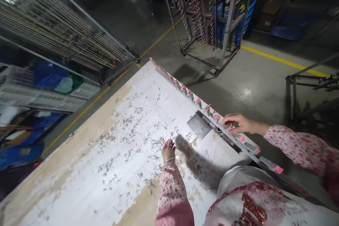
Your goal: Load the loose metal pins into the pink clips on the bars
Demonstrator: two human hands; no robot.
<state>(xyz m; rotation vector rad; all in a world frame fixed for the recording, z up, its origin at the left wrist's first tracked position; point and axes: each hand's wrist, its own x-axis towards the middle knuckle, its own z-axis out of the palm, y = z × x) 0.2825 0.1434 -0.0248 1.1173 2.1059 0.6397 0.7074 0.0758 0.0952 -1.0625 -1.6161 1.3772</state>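
Note:
My left hand [168, 150] is over the white tabletop, its fingertips pinched together among many small thin metal pieces [145, 139]. Whatever sits between those fingertips is too small to make out. Along the table's right edge runs a long metal bar [249, 152] carrying a row of metal clips with pink tips [198, 102]. My right hand [242, 124] is at this bar, thumb and fingers closed around one of the clips, which they mostly hide. Close to the right hand, a flat grey metal plate [199, 125] lies beside a slot-like metal fixture [221, 132] in the table.
Beyond the table stands a metal rack [225, 42] hung with rows of coloured parts, a blue crate [247, 17] behind it. Another rack of long rods [79, 28] leans into view at left, above grey crates [50, 95]. Yellow lines [280, 61] mark the floor.

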